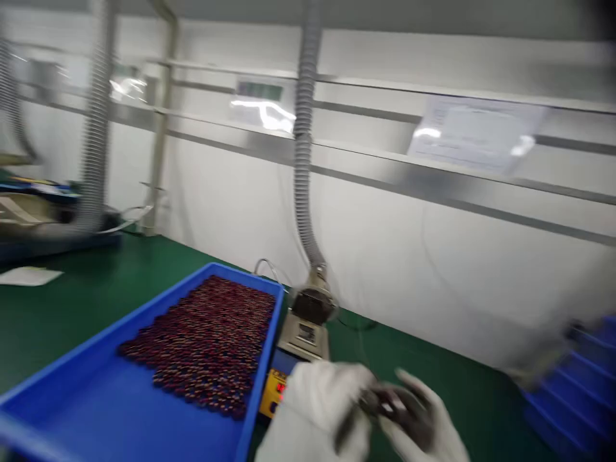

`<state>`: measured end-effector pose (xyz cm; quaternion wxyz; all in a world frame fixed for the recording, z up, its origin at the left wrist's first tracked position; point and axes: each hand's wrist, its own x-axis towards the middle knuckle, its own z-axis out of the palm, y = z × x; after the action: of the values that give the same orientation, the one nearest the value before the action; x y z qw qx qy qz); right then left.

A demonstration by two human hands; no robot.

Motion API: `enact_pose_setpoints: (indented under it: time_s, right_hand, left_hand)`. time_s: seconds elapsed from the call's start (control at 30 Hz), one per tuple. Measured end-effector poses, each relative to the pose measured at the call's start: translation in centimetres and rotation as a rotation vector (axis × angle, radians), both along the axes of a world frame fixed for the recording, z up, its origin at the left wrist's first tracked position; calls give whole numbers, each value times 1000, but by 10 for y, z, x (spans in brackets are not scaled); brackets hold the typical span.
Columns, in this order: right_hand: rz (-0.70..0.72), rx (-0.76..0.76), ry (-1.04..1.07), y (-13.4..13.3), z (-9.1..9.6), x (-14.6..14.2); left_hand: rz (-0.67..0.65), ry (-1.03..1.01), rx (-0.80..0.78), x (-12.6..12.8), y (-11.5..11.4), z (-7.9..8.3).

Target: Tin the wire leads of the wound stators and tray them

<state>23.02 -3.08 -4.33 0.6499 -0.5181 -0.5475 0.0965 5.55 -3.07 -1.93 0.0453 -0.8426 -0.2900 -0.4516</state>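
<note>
Both my hands are in white gloves, blurred by motion, at the bottom right of centre in the head view. The fingers of my left hand [317, 410] are closed, their dark tips turned toward the other hand. My right hand [428, 417] is curled, thumb and fingers drawn together. Between the fingertips is a small dark reddish part [387, 407], too smeared to name. Left of the hands lies a blue tray [110, 430] with many small dark red, ring-like pieces [206, 340] packed in rows. My left hand partly covers a small bench device [274, 391] with a yellow panel and red digits.
A grey corrugated hose [303, 128] comes down to a metal hood [315, 301] behind the device. Stacked blue bins [577, 385] stand at right. A white paper [29, 276] lies on the green bench [96, 301] at left. More hoses and equipment [38, 212] sit beyond.
</note>
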Motion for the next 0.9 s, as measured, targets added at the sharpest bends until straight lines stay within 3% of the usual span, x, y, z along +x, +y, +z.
enact_pose_setpoints:
  time_s: [0.07,0.17,0.3,0.43,0.57,0.77,0.9]
  right_hand:
    - [117,1,118,-5,10,-5]
    - [331,-17,210,2,25,-31]
    - [332,-57,183,10,31,-59]
    - [289,-66,143,12,24,-60]
    - [408,-11,310,17,21,-50]
    - [528,-138,503,15,24,-56]
    - [601,-166,562,11,24,-60]
  left_hand:
    - [5,-136,-110,0,16,-6]
    - [-43,-163,-172,-5,34,-17]
    - [-27,-170,-38,-14,44,-22]
    - [-55,-254,110,-16,47,-16]
    - [-104,-286,-1,-15,48,-12]
    - [-28,-262,-13,-12,46,-15]
    - [-116,-291,-21,-13,47,-13]
